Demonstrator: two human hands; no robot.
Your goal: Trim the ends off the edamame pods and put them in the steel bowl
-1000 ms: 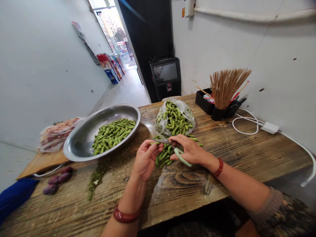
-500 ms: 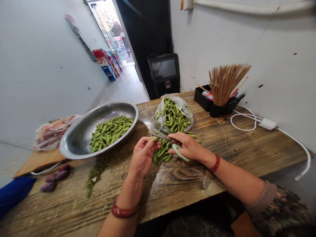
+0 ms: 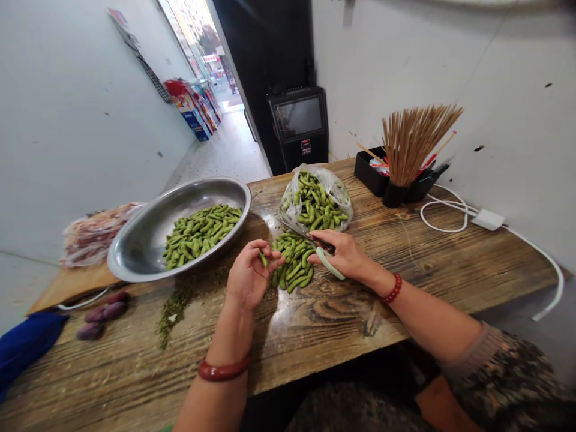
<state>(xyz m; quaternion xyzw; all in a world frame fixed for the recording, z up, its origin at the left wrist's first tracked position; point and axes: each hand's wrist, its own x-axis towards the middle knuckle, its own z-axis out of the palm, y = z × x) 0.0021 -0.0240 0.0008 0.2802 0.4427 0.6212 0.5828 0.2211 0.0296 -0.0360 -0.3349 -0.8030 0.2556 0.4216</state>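
Between the fingers of my left hand [image 3: 251, 273] is a green edamame pod [image 3: 263, 259]. My right hand [image 3: 338, 255] grips scissors [image 3: 294, 227] with pale green handles, their blades pointing left and away from me. Under and beside the blades lies a loose pile of edamame pods [image 3: 293, 264] on the wooden table [image 3: 333, 324]. Just behind that pile, a clear plastic bag [image 3: 341, 195] stands full of more pods. To the left, a wide steel basin [image 3: 148, 228] holds many pods gathered toward its right side.
Green trimmings [image 3: 173, 312] lie in front of the basin, with several purple plums [image 3: 105, 313] further left. A bagged pile of meat [image 3: 96, 234] rests on a cutting board [image 3: 74, 285]. At right are a black holder of skewers [image 3: 411, 150] and a white cable with adapter [image 3: 488, 219].
My left hand has drawn back left from the scissors with the pod, which now sits lower in its fingers. The right hand stays nearly in place, and the view has tilted slightly down.
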